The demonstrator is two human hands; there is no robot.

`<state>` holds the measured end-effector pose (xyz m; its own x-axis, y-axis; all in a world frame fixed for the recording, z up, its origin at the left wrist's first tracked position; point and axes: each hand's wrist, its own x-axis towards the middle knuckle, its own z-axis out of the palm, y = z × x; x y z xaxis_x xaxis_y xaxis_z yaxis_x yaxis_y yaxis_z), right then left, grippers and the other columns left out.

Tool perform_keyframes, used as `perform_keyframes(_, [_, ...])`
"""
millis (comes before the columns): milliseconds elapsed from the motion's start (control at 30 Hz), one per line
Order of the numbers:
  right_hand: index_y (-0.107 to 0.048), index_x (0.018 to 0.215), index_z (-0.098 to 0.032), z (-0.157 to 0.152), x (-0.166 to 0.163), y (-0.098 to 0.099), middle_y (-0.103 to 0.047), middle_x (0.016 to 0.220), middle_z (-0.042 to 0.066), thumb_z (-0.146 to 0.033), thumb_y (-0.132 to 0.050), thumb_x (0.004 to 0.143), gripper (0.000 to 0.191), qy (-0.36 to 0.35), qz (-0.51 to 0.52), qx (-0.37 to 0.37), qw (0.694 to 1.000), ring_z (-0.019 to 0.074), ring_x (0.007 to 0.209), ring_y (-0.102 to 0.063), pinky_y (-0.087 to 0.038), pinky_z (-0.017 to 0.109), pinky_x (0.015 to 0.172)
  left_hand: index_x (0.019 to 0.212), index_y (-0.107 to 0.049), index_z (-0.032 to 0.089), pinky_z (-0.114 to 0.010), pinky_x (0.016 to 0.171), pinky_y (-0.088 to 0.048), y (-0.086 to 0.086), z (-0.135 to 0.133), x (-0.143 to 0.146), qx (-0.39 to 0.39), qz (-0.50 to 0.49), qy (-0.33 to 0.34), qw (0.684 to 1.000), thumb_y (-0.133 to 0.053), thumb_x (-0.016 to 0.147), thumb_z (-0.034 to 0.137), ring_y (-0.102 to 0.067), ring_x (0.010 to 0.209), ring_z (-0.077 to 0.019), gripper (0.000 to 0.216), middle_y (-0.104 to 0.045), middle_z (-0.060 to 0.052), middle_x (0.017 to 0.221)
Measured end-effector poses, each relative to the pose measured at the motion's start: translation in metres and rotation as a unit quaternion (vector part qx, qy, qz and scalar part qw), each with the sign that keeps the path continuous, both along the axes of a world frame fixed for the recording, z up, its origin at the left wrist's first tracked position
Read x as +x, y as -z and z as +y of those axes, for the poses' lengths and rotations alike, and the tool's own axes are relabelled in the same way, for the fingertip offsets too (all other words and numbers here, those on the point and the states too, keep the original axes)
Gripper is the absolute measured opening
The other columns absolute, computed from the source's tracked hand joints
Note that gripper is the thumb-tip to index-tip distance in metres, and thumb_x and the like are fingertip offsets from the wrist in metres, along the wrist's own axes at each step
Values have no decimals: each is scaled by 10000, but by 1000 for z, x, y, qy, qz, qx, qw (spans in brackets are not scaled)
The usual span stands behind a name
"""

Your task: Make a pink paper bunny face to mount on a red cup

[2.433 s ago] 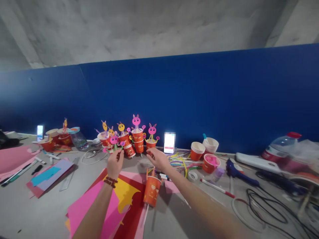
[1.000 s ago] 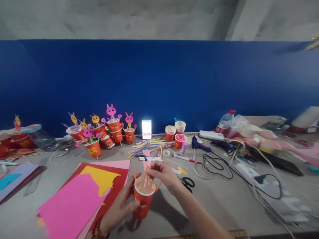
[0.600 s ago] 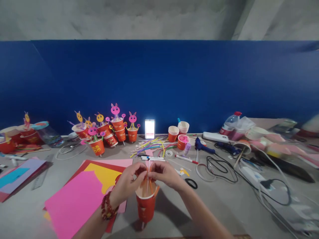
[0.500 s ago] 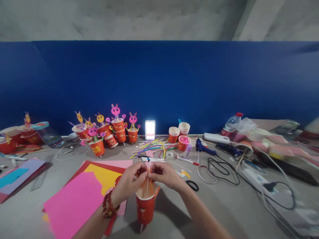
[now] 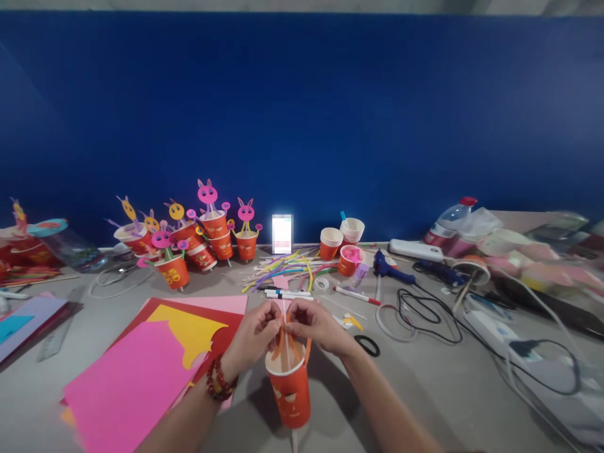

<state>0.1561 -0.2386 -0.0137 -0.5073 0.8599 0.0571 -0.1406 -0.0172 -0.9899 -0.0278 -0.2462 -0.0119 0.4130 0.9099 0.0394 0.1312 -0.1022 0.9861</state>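
Above the rim of a red paper cup (image 5: 290, 397), my left hand (image 5: 255, 330) and my right hand (image 5: 321, 327) meet with fingertips closed. Both pinch an orange pipe cleaner (image 5: 293, 345) against a thin white straw (image 5: 284, 308). Its bent ends hang down into the cup from my fingers. The straw runs down through the cup and comes out underneath it. Another orange piece (image 5: 308, 352) sticks up at the cup's right side. My fingers hide where the pipe cleaner and straw touch. The cup hangs upright, its bottom seemingly off the table.
Pink paper (image 5: 127, 377) and yellow paper (image 5: 189, 330) lie at left. Finished cup figures (image 5: 172, 274) stand behind them. Loose pipe cleaners (image 5: 292, 270), a marker (image 5: 357, 296), black tape (image 5: 367, 345), a blue glue gun (image 5: 391, 267), cables and a power strip (image 5: 509, 352) spread toward the right.
The cup has shifted slightly right and swung more upright under my hands. Bent orange ends now show more clearly below my fingers. The view has tilted down.
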Motion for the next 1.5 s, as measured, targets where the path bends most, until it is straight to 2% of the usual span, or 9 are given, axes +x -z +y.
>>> perform_keyframes(233, [-571, 775, -185, 0, -1, 0, -545, 690, -34, -473, -789, 723, 365, 13, -14, -22, 1000, 114, 603, -506, -414, 240, 571, 798, -506, 189, -189, 491, -374, -5, -2, 1, 15, -9, -13, 1000, -548, 821, 242, -477, 544, -91, 72, -502, 50, 675])
perform_keyframes(467, [-585, 775, -176, 2, -4, 7, -533, 707, -34, -454, -789, 729, 348, 25, -15, -8, 1000, 108, 622, -476, -380, 239, 589, 770, -485, 199, -196, 485, -355, 3, -1, 1, 1, -19, -31, 999, -512, 814, 223, -446, 506, -91, 57, -468, 68, 613])
perform_keyframes(600, [-585, 777, -175, 2, -6, 9, -553, 689, -31, -461, -795, 721, 359, 23, 5, -25, 999, 115, 616, -495, -382, 245, 587, 745, -456, 201, -201, 485, -372, 6, 2, 3, -25, -34, -33, 999, -483, 813, 245, -444, 497, -93, 85, -452, 63, 594])
perform_keyframes(733, [-581, 758, -178, 2, -5, 6, -571, 708, -24, -477, -804, 701, 377, 45, 6, -36, 998, 122, 631, -522, -398, 251, 603, 755, -479, 196, -214, 530, -410, 2, 2, 3, -17, -35, -31, 999, -486, 843, 280, -481, 548, -106, 122, -478, 44, 632])
perform_keyframes(933, [-553, 801, -192, 0, -4, -3, -555, 690, -36, -478, -781, 734, 372, 34, 22, -27, 999, 114, 608, -520, -422, 247, 591, 784, -540, 202, -223, 536, -410, -2, -4, 5, 10, -13, -14, 1000, -505, 882, 310, -499, 569, -120, 150, -534, 30, 670])
perform_keyframes(1100, [-513, 771, -210, 0, -5, -5, -525, 642, -56, -519, -759, 742, 397, 66, 7, -16, 998, 105, 559, -502, -416, 234, 536, 830, -583, 196, -213, 490, -416, 1, -7, 8, -42, -29, 12, 999, -550, 867, 350, -512, 500, -110, 162, -571, 34, 619])
perform_keyframes(1300, [-546, 781, -200, -1, -3, -4, -533, 692, -36, -514, -699, 806, 350, 73, -3, 33, 997, 116, 618, -514, -429, 254, 604, 725, -493, 201, -199, 449, -391, 2, -5, 11, -92, -63, -5, 994, -557, 852, 388, -498, 440, -97, 235, -548, 53, 530])
perform_keyframes(1500, [-561, 804, -204, 1, -2, 0, -540, 746, -23, -502, -664, 841, 318, 69, -3, 61, 996, 134, 686, -509, -419, 264, 656, 720, -475, 203, -198, 444, -387, 2, -4, 12, -106, -77, -1, 991, -586, 830, 404, -507, 437, -96, 254, -553, 53, 534])
